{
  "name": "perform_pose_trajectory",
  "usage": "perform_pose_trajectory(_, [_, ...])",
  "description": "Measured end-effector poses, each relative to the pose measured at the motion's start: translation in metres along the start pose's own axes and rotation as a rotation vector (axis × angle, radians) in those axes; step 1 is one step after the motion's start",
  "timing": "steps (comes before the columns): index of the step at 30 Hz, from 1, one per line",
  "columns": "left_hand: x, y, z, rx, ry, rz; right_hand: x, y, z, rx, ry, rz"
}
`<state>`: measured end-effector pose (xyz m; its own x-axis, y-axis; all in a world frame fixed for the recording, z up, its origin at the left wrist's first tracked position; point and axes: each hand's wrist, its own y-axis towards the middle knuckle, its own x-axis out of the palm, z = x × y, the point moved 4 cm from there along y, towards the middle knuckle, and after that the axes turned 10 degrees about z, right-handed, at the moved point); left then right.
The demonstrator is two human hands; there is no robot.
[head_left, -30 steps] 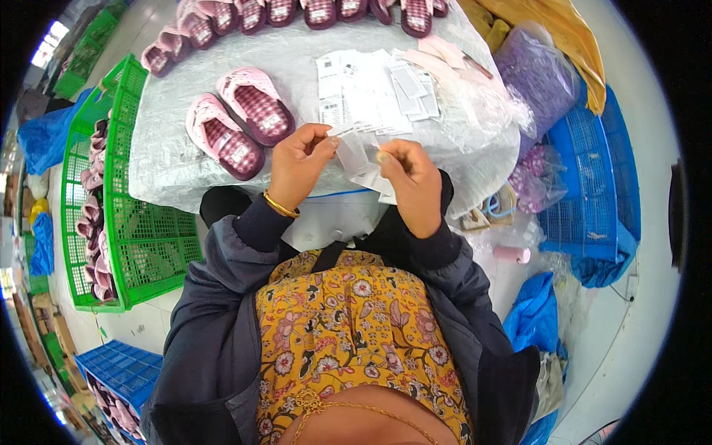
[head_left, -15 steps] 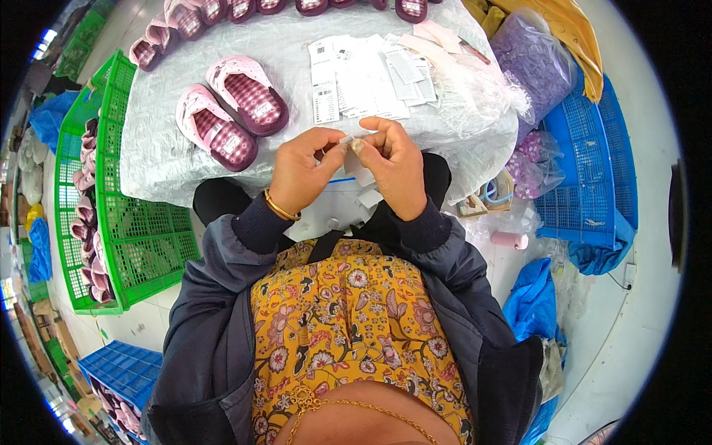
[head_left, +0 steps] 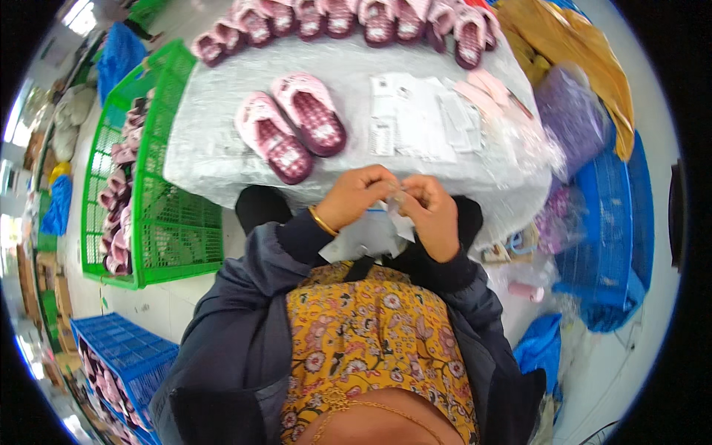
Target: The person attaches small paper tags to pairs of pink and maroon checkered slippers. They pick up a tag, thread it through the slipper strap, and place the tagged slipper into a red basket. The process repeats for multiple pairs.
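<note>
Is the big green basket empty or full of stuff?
Not empty: pink slippers show inside the green basket; how full, I can't tell.

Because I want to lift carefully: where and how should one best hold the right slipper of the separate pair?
Probably grip the slipper at its heel end, from the person's side: this end lies closest, and the pink upper leaves it open for a thumb on top.
</note>
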<state>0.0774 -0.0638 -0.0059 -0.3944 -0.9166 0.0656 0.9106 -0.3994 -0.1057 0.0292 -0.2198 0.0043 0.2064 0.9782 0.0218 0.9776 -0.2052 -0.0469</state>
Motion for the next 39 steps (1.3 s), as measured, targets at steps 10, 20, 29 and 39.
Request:
perform_pose_trajectory(10, [0.009, 0.000, 0.004, 0.114, 0.261, 0.043, -0.025, -0.004, -0.017, -0.390, -0.341, 0.105])
perform_pose_trajectory(20, [0.023, 0.002, 0.005, 0.165, 0.439, 0.014, -0.021, 0.002, 0.023, -0.069, -0.054, -0.040])
perform_pose_trajectory(29, [-0.002, 0.096, 0.043, 0.448, 0.688, 0.228, -0.041, 0.003, 0.018, -0.089, -0.080, 0.090])
perform_pose_trajectory(39, [-0.019, 0.198, 0.024, 0.335, 1.305, 0.372, -0.055, 0.002, 0.030, -0.063, 0.008, 0.109])
